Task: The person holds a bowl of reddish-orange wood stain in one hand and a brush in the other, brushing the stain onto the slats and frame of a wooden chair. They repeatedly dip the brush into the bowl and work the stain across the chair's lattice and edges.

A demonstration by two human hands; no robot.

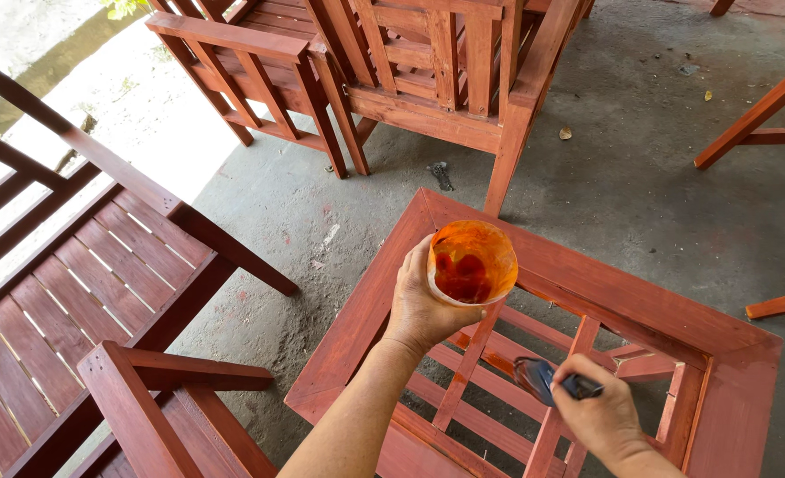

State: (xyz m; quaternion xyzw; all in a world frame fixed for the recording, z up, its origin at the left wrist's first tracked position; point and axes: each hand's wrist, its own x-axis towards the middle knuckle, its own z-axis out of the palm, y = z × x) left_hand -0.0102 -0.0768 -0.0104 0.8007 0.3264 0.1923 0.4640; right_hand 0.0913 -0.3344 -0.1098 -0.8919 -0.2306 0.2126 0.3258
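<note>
The left hand is wrapping its fingers around a cut-down plastic cup, holding it up above the near corner of a red-brown wooden table frame. The cup is showing an orange-stained inside with a pool of dark red stain at its bottom, so there is liquid left in it. The right hand is clenching the dark handle of a brush, whose head is pointing left and hovering just over the lower slats of the frame, near them but, as far as can be told, not touching.

Judging from the colour, the frame's top rails and most of its inner slats are already wearing an even coat of the red stain; I cannot tell whether any of it is wet. The undersides and the far legs are hidden, so what is left there cannot be judged.

Further out, a slatted bench on the left and chairs at the top are carrying the same red finish. They are all standing on a bare concrete floor with a few dropped leaves.
</note>
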